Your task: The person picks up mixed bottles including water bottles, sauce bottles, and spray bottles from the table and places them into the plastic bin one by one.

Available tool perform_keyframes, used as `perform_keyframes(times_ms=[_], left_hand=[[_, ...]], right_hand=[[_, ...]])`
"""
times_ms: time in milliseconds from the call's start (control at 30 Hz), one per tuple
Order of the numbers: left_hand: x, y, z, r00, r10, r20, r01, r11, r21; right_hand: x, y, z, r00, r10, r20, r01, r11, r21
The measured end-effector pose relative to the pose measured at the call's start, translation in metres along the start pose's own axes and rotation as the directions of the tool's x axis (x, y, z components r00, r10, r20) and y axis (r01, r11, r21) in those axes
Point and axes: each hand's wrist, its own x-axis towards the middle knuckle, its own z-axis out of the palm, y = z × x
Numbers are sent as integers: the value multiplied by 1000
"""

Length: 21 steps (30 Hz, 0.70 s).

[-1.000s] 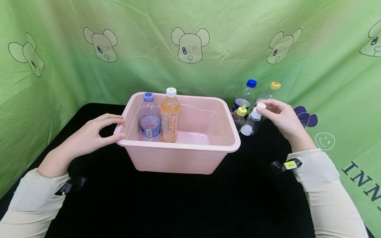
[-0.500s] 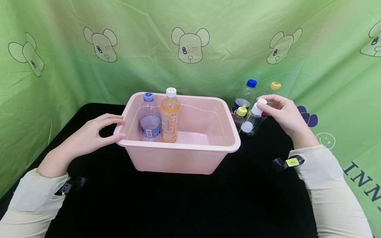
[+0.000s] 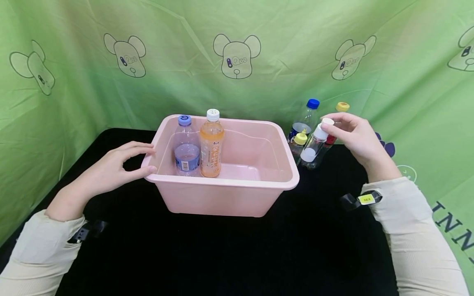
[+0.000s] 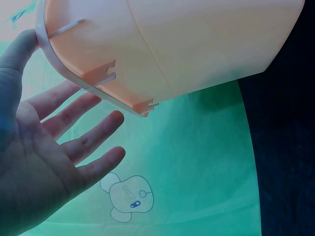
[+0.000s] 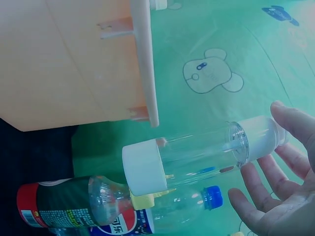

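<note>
The left hand [image 3: 107, 168] rests its thumb and fingertips on the left rim of a pink plastic tub [image 3: 222, 197]. In the left wrist view its other fingers [image 4: 101, 140] are spread beside the tub's outer wall. To the tub's right, the right hand [image 3: 355, 139] pinches the white cap of a clear bottle [image 5: 197, 155] between thumb and fingers. This bottle tilts and has a white base end. Standing in the tub's left half are a clear bottle with a light-blue cap [image 3: 187, 150] and an orange drink bottle [image 3: 212, 148].
Several bottles cluster right of the tub: one with a blue cap [image 3: 312, 104], one with a yellow nozzle [image 3: 300, 138], another with a yellow cap [image 3: 342, 107] partly behind the right hand. Black cloth [image 3: 222, 255] covers the table; a green curtain [image 3: 177, 94] hangs behind.
The right hand has moved slightly up and to the right in the head view, lifting the clear bottle a little. The left hand and the tub have stayed put.
</note>
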Motion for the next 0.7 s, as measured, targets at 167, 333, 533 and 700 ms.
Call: perform_keyframes(times_ms=[167,333,533,700], left_hand=[[0,0,0,1000,2,0,-2,1000,1],[0,0,0,1000,10,-5,-10,1000,4],[0,-1,1,1000,13,-9,-13,1000,6],[1,-1,1,1000,15,-10,-15,1000,7]], right_hand=[[1,-3,-1,1000,-15,10,14,999,52],[3,-8,-1,1000,-25,15,23,996,91],[4,-15,-1,1000,-13,21,11,995,100],[6,-19,-2,999,-11,37,7,993,122]])
